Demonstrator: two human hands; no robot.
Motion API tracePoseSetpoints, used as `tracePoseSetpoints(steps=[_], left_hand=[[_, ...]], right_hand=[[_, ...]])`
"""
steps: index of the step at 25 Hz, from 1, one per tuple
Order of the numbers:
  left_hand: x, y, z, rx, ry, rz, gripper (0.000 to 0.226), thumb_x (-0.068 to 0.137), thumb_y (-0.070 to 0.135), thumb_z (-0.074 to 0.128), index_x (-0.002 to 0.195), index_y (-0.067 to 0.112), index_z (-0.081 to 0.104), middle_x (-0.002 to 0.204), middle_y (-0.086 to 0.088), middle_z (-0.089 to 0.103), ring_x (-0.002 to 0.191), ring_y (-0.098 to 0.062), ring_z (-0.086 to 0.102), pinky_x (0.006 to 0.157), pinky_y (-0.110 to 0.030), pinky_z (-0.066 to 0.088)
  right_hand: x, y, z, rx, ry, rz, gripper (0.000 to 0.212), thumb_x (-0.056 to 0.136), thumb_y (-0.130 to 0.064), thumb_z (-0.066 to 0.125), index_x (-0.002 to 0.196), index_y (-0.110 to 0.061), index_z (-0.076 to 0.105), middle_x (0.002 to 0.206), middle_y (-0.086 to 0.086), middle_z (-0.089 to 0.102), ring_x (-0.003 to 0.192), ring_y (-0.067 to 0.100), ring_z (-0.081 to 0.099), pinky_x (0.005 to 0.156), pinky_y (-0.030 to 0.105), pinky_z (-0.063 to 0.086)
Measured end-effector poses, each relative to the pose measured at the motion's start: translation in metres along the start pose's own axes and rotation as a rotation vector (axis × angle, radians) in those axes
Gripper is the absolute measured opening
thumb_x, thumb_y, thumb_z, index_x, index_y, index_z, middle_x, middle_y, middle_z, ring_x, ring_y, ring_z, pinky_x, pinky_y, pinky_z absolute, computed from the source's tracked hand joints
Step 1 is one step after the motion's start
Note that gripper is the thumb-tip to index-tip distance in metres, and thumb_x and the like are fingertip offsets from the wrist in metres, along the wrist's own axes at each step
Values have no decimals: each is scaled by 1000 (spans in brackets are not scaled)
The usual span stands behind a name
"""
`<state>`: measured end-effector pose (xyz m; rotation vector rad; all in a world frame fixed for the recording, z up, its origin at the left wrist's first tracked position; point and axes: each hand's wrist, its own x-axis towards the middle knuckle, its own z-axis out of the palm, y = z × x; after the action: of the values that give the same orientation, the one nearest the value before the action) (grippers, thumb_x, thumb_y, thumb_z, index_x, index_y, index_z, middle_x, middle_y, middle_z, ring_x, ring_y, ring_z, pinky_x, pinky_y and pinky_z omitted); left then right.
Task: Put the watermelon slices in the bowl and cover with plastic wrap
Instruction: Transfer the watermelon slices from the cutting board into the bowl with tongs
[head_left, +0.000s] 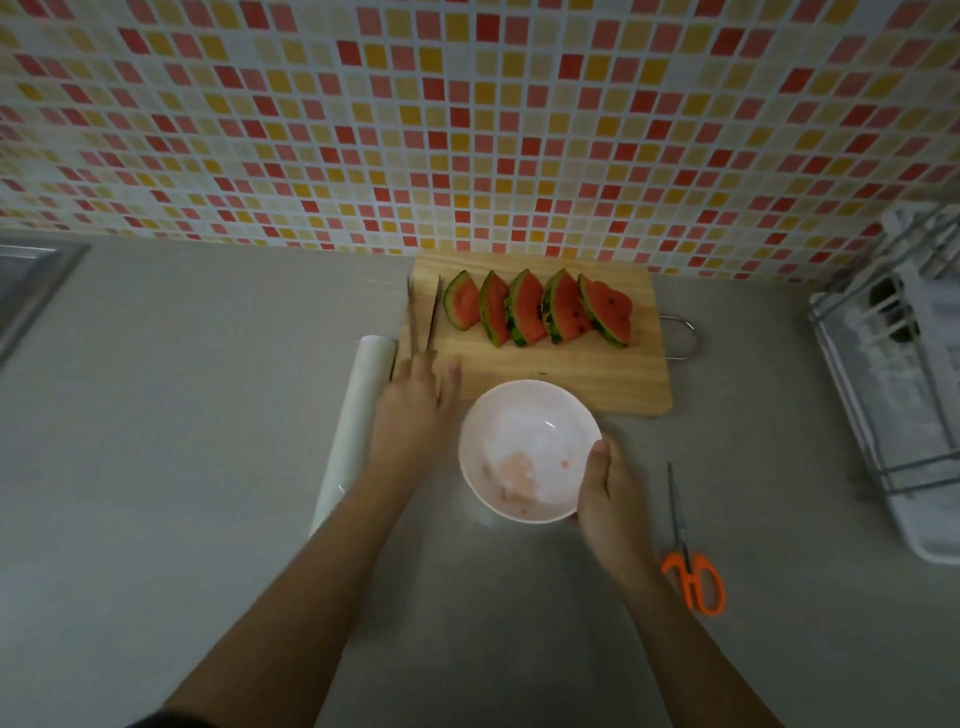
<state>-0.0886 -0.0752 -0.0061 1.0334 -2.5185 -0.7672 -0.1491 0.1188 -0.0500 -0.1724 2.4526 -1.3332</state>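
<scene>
Several watermelon slices (540, 309) stand in a row on a wooden cutting board (587, 379) against the tiled wall. A white bowl (524, 447) with pink juice stains and no slices in it sits in front of the board. My right hand (608, 493) grips the bowl's right rim, thumb over the edge. My left hand (415, 405) is left of the bowl, its fingers closed over the near end of metal tongs (423, 317). The tongs' two arms point toward the leftmost slice. A roll of plastic wrap (358, 415) lies on the counter, partly under my left forearm.
Orange-handled scissors (688, 561) lie to the right of the bowl. A dish rack (904, 374) stands at the far right edge of the grey counter (182, 389). A sink corner (26, 280) shows at the far left.
</scene>
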Motion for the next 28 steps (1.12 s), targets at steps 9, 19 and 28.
tracePoseSetpoints(steps=[9, 19, 28], left_hand=[[74, 10, 10, 420, -202, -133, 33, 97, 3, 34, 128, -5, 41, 126, -23, 56, 115, -36, 57, 95, -38, 45], [71, 1, -38, -657, -366, -442, 26, 97, 27, 38, 88, 7, 51, 75, -7, 48, 59, -13, 40, 58, -27, 35], [87, 63, -12, -315, -709, -117, 42, 92, 38, 57, 77, 0, 65, 59, -5, 55, 45, -13, 35, 43, -21, 30]], right_hand=[[2, 5, 1, -3, 3, -29, 39, 99, -37, 25, 117, -20, 56, 94, -7, 58, 78, 8, 53, 61, 8, 34], [1, 5, 2, 7, 3, -33, 39, 98, -38, 24, 118, -25, 54, 90, -14, 59, 79, 2, 55, 61, 11, 37], [-3, 1, 1, 22, -13, -17, 42, 98, -41, 24, 121, -23, 54, 98, -7, 60, 87, 14, 58, 61, 11, 40]])
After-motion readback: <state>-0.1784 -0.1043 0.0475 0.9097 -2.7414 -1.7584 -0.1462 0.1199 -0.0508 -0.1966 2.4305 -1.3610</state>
